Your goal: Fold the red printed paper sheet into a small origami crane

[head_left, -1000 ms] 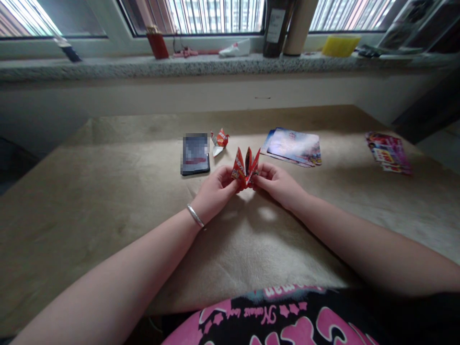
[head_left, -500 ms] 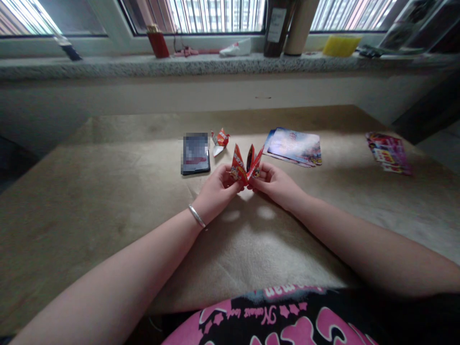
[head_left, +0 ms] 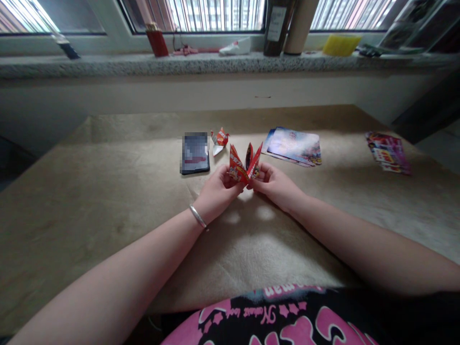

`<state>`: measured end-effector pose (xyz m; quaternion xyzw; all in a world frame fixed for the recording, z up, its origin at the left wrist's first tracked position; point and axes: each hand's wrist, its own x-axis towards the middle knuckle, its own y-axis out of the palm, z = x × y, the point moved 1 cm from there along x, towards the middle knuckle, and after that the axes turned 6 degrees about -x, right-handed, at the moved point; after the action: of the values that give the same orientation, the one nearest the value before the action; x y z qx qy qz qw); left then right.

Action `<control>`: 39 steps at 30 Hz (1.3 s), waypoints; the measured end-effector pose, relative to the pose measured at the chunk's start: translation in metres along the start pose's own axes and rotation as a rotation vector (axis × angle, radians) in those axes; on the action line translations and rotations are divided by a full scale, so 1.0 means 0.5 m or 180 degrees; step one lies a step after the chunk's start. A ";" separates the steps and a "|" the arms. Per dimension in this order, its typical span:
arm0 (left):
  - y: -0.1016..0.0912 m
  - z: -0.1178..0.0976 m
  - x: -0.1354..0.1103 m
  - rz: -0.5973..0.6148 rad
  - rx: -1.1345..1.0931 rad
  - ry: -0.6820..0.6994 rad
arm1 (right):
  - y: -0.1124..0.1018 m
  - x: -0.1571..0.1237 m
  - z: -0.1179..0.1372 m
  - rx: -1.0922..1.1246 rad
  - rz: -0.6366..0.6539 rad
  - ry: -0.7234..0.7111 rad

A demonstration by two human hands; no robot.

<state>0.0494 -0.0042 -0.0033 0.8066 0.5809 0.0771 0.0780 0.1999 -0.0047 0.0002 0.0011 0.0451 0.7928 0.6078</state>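
Between my hands stands a folded red paper piece (head_left: 237, 167) with printed pictures and lettering, its pointed flaps rising and spread apart. My left hand (head_left: 221, 187) pinches its lower left side, thumb in front. On the lower right side, my right hand (head_left: 275, 184) grips it in the same way, with fingers curled behind. Just beyond my left hand lies a small folded red and white paper figure (head_left: 220, 139). Beside that figure is a dark phone (head_left: 195, 153), its screen blurred out.
A fanned stack of glossy picture cards (head_left: 294, 146) lies behind my right hand. Several pink and red cards (head_left: 388, 153) overlap at the table's right. Along the granite windowsill (head_left: 201, 64) stand a red bottle (head_left: 156, 40), a dark bottle (head_left: 276, 28) and a yellow object (head_left: 341, 45).
The left flap of the red paper has tilted outward to the left, so the points stand wider apart. Both hands keep their hold, nearly in the same place.
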 end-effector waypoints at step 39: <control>-0.002 -0.006 -0.008 0.0057 0.0259 -0.0026 | -0.013 0.003 -0.013 0.0744 0.0361 0.0380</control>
<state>0.0465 -0.0075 -0.0009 0.8145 0.5760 0.0508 0.0468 0.2055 -0.0019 -0.0069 0.0273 0.1731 0.8138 0.5540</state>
